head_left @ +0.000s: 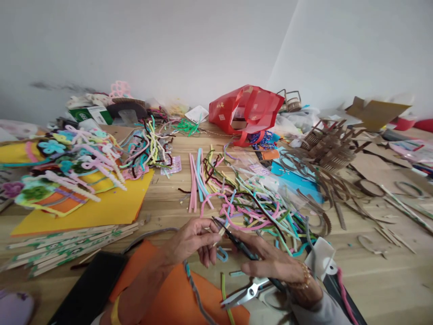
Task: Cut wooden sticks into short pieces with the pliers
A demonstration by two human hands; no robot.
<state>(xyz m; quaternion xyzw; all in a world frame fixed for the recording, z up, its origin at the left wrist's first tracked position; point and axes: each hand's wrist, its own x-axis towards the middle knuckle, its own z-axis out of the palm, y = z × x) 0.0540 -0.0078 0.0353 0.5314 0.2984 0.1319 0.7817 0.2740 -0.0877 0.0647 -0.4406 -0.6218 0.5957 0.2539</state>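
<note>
Softly lit wooden table [382,289], grey wall [169,45] seen behind it, dark smudge [64,85] above its left side, perhaps a corner [283,47] behind its right

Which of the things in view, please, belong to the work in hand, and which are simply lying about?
Apparently in use:
dark scissors, in the right hand
small pale piece, at the left hand
probably the loose fuzzy stems just beyond

Seemingly lying about:
silver scissors
red bag
woven baskets
yellow sheet
paper-wrapped sticks

Dark tool [237,243] partly hidden by right hand [270,259]; pale piece [222,231] too small to tell; lilac object [15,308] cut off.
</note>
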